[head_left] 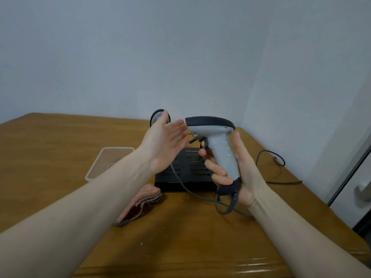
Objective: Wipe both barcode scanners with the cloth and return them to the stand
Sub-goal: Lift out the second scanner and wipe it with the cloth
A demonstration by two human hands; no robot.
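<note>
Wooden table [60,137], right hand [236,167] gripping scanner [216,141] upright, left hand [164,143] flat, perhaps untouching

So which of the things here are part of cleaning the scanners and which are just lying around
For the job:
- scanner held in the right hand
- second scanner behind the left hand
- black stand
- pink cloth on the table

Lying about:
- clear plastic tub
- loose cable near the wall
</note>
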